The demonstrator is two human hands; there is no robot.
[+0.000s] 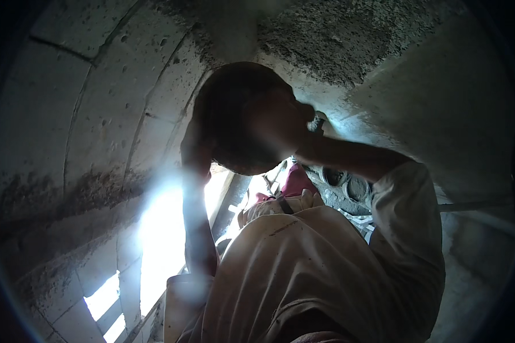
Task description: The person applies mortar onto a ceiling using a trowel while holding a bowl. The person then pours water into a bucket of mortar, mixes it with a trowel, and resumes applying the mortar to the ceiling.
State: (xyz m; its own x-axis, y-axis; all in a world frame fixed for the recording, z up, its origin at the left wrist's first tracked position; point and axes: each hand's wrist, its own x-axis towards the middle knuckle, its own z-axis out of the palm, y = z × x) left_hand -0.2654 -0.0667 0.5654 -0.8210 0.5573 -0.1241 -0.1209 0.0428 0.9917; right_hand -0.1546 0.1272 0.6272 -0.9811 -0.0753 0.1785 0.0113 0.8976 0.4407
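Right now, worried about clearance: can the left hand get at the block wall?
Probably yes: the left hand, raised beside the head, has nothing showing between it and the block wall, though the gap is unclear.

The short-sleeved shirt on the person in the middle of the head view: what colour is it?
The shirt is a pale beige or off-white with a few dark smudges, seen best in the head view.

both hands lost behind the backlit head [243, 117], shirt [320, 274] cut off below

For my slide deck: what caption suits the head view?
Person in a pale shirt holds both hands at the head beside a block wall.
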